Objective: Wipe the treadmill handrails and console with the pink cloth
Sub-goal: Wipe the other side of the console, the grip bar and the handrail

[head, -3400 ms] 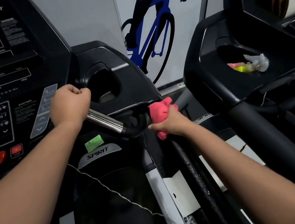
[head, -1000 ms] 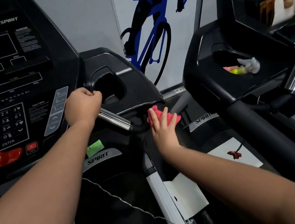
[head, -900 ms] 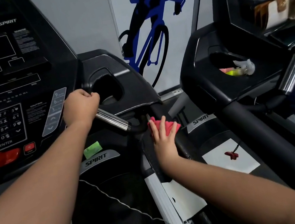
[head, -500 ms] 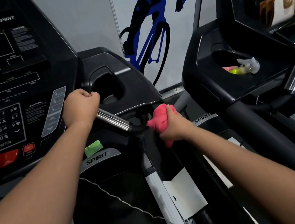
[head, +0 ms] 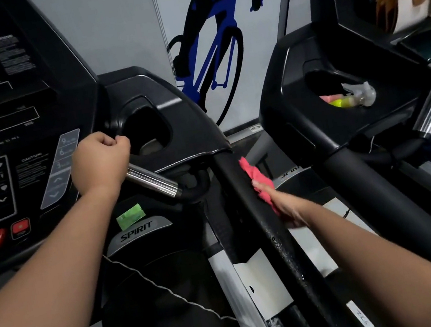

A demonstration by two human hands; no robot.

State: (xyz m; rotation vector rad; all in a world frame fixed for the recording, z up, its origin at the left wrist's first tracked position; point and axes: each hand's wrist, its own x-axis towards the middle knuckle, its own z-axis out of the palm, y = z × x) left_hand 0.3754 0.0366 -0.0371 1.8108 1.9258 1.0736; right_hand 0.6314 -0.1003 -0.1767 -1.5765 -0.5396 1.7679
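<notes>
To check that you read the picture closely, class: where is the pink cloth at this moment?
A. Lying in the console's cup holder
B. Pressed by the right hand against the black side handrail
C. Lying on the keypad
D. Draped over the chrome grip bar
B: the pink cloth sits under the right hand against the black side handrail, while the left hand holds the chrome grip bar.

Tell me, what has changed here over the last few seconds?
The right hand has carried the pink cloth from the bend beside the chrome grip round to the outer side of the black handrail, pressing it there. The left hand still grips the chrome grip.
</notes>
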